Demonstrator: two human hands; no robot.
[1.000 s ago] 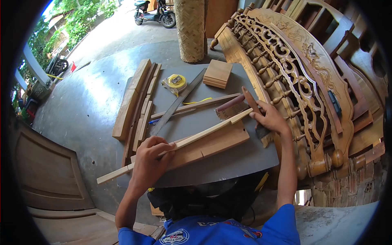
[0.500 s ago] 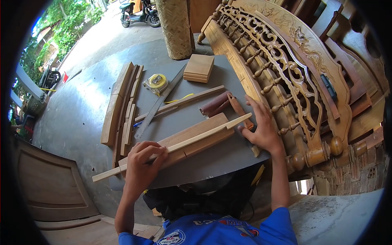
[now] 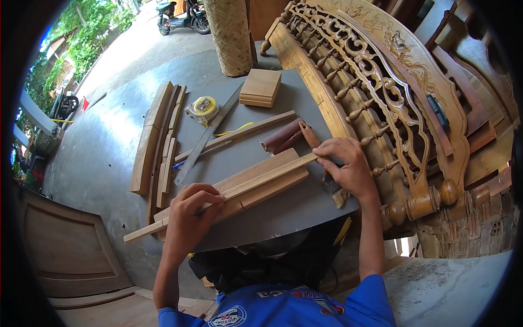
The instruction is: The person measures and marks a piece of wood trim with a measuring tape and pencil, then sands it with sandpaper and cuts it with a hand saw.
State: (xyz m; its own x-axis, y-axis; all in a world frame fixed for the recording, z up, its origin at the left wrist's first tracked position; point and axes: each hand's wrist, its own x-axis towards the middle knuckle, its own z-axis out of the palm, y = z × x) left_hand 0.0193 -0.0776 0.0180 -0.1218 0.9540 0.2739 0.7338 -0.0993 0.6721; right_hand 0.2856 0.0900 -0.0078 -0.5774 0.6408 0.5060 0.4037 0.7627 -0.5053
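A long thin wooden strip (image 3: 267, 179) lies slantwise over a thicker wooden piece (image 3: 286, 185). My left hand (image 3: 190, 215) grips the strip toward its left part, with the strip's end sticking out past the hand. At the strip's right end, my right hand (image 3: 346, 166) pinches it between thumb and fingers. Just below and beside my right hand is a brush (image 3: 333, 191) with dark bristles. A roll of brown sandpaper (image 3: 283, 137) lies to the left of the brush handle.
On the grey table (image 3: 245, 220) are a tape measure (image 3: 203, 110), a metal ruler (image 3: 204, 139), a square wooden block (image 3: 260, 87) and several wood pieces (image 3: 150, 139) at the left. A carved wooden bench (image 3: 381, 98) stands at the right.
My right hand has closed its thumb and fingers on the strip's right end; before, it was open beside it. The strip has turned slightly. The view has shifted a little.
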